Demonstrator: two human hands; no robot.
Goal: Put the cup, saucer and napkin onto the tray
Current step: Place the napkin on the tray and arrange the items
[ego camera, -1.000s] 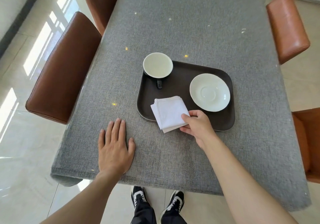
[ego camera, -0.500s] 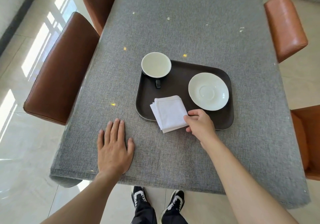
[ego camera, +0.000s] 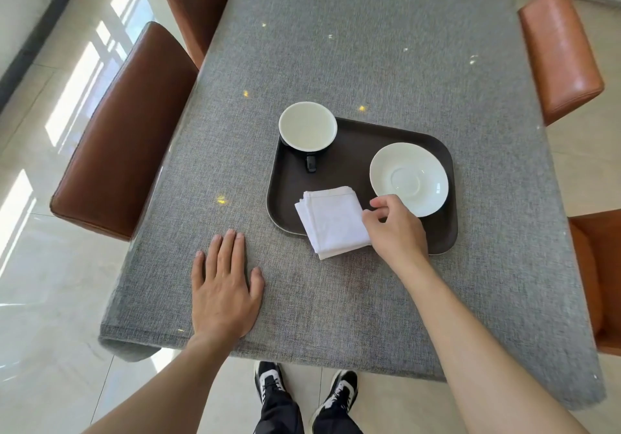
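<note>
A dark brown tray (ego camera: 339, 171) lies on the grey tablecloth. On its far left corner stands a black cup (ego camera: 307, 126) with a white inside, handle toward me. A white saucer (ego camera: 409, 179) rests on the tray's right side. The folded white napkin (ego camera: 331, 221) lies on the tray's near left part, with its near corner over the front rim onto the cloth. My right hand (ego camera: 398, 232) is at the napkin's right edge, thumb tip touching it, index finger lifted, fingers apart. My left hand (ego camera: 223, 285) lies flat on the cloth, left of the tray.
The table (ego camera: 336, 47) stretches away from me. Brown leather chairs stand at its left side (ego camera: 124, 131) and far left (ego camera: 198, 3); orange ones stand at the right (ego camera: 559, 50) and near right (ego camera: 598, 282). My feet (ego camera: 302, 390) are at the table's near edge.
My right hand has loosened its pinch on the napkin's right corner and lifted its fingers. The napkin has settled a little further onto the tray. My left hand has stayed put.
</note>
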